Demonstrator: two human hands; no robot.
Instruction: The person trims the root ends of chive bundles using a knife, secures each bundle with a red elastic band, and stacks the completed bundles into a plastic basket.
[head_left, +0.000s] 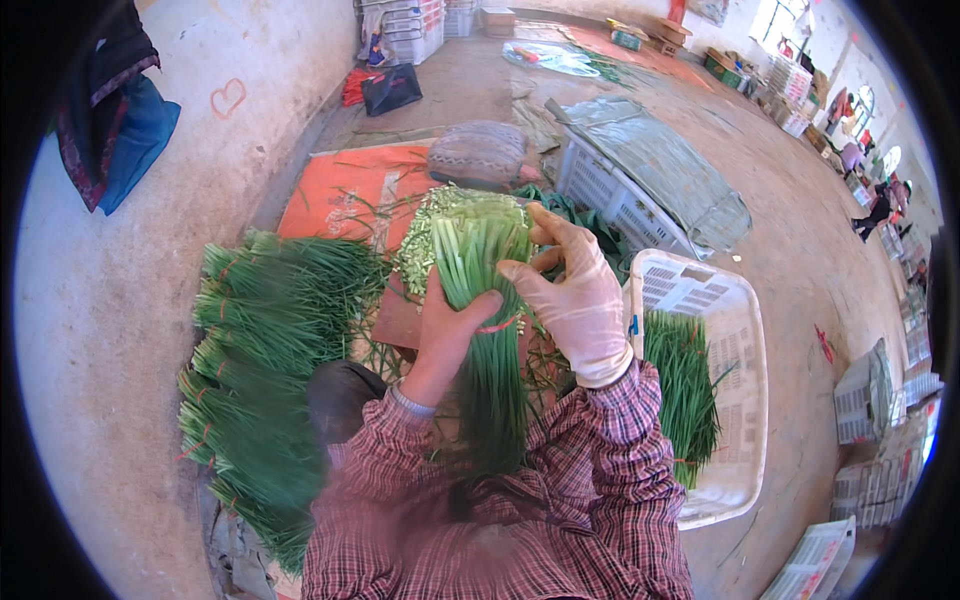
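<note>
My bare left hand (454, 319) is wrapped around a bundle of garlic chives (480, 262), its thumb across the stems just above a red tie (498, 327). The pale cut ends point away from me, and the dark green leaves hang toward my lap. My right hand (574, 292), in a thin whitish glove, is at the right side of the stems. Its thumb and fingers are apart and curved; whether they touch the stems is hard to tell. Beyond the bundle, chopped stem ends (420, 232) are heaped on a reddish-brown board (395, 311).
Tied chive bundles (255, 360) are stacked at my left along the wall. A white plastic crate (739, 390) at my right holds more chives (681, 382). A covered crate (626, 195) and a patterned cushion (478, 150) lie ahead. Another person (885, 206) is far right.
</note>
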